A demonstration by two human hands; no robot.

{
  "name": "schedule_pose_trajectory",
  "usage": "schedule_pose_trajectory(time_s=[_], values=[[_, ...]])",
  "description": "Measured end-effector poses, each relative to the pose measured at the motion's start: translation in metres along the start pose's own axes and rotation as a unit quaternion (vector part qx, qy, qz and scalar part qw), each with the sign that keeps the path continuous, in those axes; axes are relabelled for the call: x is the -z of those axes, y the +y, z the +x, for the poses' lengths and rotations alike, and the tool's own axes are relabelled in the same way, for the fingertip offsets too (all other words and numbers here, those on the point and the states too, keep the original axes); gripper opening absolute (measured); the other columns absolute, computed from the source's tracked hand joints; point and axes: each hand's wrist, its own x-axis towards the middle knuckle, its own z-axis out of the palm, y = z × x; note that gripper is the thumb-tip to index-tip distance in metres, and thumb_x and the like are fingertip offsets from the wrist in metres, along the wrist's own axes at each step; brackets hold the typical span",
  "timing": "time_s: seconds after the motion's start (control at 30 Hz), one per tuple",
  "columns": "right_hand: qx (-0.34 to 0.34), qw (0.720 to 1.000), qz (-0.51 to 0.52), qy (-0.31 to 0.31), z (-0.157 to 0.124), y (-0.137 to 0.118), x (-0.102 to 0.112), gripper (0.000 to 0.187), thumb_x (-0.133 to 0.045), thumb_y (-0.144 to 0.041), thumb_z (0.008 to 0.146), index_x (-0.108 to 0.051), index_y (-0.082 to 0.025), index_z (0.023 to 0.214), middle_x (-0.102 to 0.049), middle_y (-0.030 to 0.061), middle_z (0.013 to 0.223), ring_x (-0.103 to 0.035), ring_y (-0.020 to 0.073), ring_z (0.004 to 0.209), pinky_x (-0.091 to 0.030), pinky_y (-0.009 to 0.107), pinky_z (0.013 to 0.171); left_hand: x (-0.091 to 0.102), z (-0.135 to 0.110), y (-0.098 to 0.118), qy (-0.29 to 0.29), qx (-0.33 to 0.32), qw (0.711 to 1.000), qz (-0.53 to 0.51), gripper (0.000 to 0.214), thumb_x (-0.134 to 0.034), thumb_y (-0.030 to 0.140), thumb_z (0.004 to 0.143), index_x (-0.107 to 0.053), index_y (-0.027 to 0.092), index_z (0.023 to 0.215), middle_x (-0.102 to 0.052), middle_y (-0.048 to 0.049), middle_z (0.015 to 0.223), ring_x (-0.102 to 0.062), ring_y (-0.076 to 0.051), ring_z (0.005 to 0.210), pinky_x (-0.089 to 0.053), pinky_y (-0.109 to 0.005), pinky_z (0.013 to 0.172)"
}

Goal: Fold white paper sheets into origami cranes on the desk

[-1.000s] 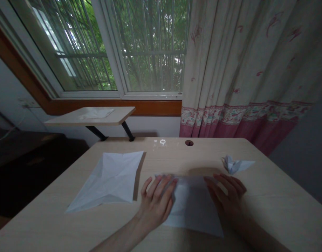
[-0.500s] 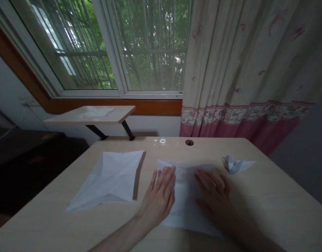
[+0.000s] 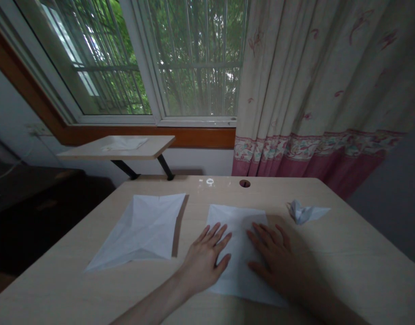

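Here, both our hands lay spread flat, fingers apart and pinching nothing, on the white paper sheet [image 3: 239,230], which sat directly ahead between them with its long axis running away from us, our left hand [image 3: 203,264] at its left edge and our right hand [image 3: 273,264] at its right.

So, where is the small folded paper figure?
In the head view, the small folded white paper figure lies at the right of the pale wooden desk, beyond the right hand.

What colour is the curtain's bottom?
The curtain's hem is pink with a floral band, in the head view.
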Motion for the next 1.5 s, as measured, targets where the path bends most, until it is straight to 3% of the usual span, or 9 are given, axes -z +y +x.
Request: schedule_pose_trajectory(time_s=[0.23, 0.43, 0.63, 0.93, 1.03, 1.23, 1.5], values=[[-0.007, 1.0, 0.014, 0.003, 0.001, 0.01, -0.002, 0.066, -0.049, -0.061, 0.094, -0.041, -0.027, 0.15, -0.052, 0.0099, 0.147, -0.045, 0.0311, 0.135, -0.023, 0.057, 0.114, 0.003, -0.003, 0.004, -0.002, 0.002, 1.0, -0.009, 0.067, -0.069, 0.048, 0.085, -0.045, 0.031, 0.146, -0.04, -0.0076, 0.155, -0.042, -0.033, 0.14, -0.04, -0.054, 0.109], [-0.051, 0.998, -0.015, 0.016, -0.003, 0.018, -0.013, 0.075, -0.052, -0.067, 0.089, -0.044, -0.022, 0.148, -0.051, 0.0139, 0.147, -0.042, 0.0367, 0.137, -0.025, 0.062, 0.111, 0.007, -0.003, 0.006, -0.033, -0.008, 0.999, -0.02, 0.088, -0.077, 0.059, 0.073, -0.041, 0.032, 0.148, -0.033, -0.0113, 0.159, -0.034, -0.039, 0.144, -0.03, -0.064, 0.112], [-0.091, 0.993, -0.042, 0.063, -0.002, 0.017, -0.016, 0.084, -0.052, -0.074, 0.083, -0.047, -0.017, 0.144, -0.055, 0.0197, 0.141, -0.046, 0.0418, 0.132, -0.032, 0.066, 0.105, 0.01, 0.0, 0.006, -0.04, -0.038, 0.998, -0.037, 0.088, -0.071, 0.059, 0.08, -0.032, 0.029, 0.153, -0.026, -0.0095, 0.161, -0.022, -0.035, 0.149, -0.023, -0.062, 0.117], [-0.096, 0.992, -0.038, 0.076, 0.002, 0.011, -0.007, 0.07, -0.051, -0.064, 0.09, -0.048, -0.016, 0.141, -0.062, 0.0192, 0.131, -0.052, 0.0393, 0.126, -0.023, 0.068, 0.109, 0.01, -0.001, 0.004, -0.04, -0.056, 0.997, -0.041, 0.085, -0.07, 0.055, 0.084, -0.027, 0.032, 0.154, -0.037, -0.0033, 0.157, -0.028, -0.032, 0.147, -0.024, -0.058, 0.118], [-0.095, 0.992, -0.02, 0.078, 0.004, 0.014, -0.002, 0.064, -0.052, -0.058, 0.092, -0.047, -0.02, 0.143, -0.064, 0.0156, 0.13, -0.055, 0.0366, 0.123, -0.03, 0.062, 0.107, 0.009, -0.001, 0.004, -0.047, -0.05, 0.997, -0.046, 0.086, -0.069, 0.056, 0.084, -0.025, 0.032, 0.154, -0.036, -0.0032, 0.158, -0.028, -0.032, 0.147, -0.024, -0.059, 0.118], [-0.111, 0.992, 0.048, 0.044, 0.006, 0.017, 0.013, 0.058, -0.052, -0.053, 0.095, -0.046, -0.025, 0.145, -0.072, 0.0101, 0.116, -0.066, 0.0308, 0.103, -0.049, 0.05, 0.089, 0.01, 0.001, 0.005, -0.065, -0.036, 0.996, -0.054, 0.083, -0.07, 0.055, 0.084, -0.03, 0.033, 0.153, -0.034, -0.0031, 0.159, -0.028, -0.034, 0.147, -0.024, -0.061, 0.117], [-0.15, 0.973, 0.172, 0.027, 0.009, 0.013, 0.028, 0.036, -0.048, -0.037, 0.096, -0.066, -0.03, 0.126, -0.075, 0.0054, 0.106, -0.07, 0.0246, 0.087, -0.057, 0.042, 0.08, 0.012, 0.003, 0.005, -0.106, -0.002, 0.988, -0.109, 0.085, -0.073, 0.056, 0.08, -0.032, 0.035, 0.152, -0.03, -0.0007, 0.16, -0.024, -0.036, 0.148, -0.016, -0.064, 0.119]])
